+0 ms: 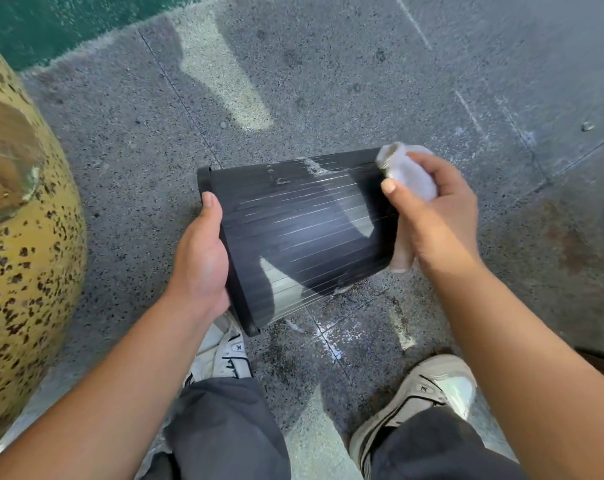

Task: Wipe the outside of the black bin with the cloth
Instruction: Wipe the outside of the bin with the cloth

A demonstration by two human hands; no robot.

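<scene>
- The speckled grey floor (328, 81) fills most of what you look down on, with a wet, streaked patch under the bin and between your feet.
- A big yellow rounded object (27, 244), flecked with dark spots, bulges in at your left edge; what it is cannot be told from this angle.
- You hold the black bin (304, 233) on its side in the air above the floor, in front of your knees, rim toward your left and base toward your right. Its ribbed wall shines, with a few pale suds near its far edge.
- Your left hand (200, 258) grips the bin at the rim, thumb lying along the outer wall, the other fingers hidden behind the edge.
- Your right hand (439, 209) is curled around the cloth at the base end of the bin, thumb pressing it from the near side.
- The white cloth (409, 171) is bunched in that hand and touches the bin's far right corner; a tail of it hangs below your palm.
- Your pale shoes (425, 393) stand apart on the wet floor below dark trouser legs.
</scene>
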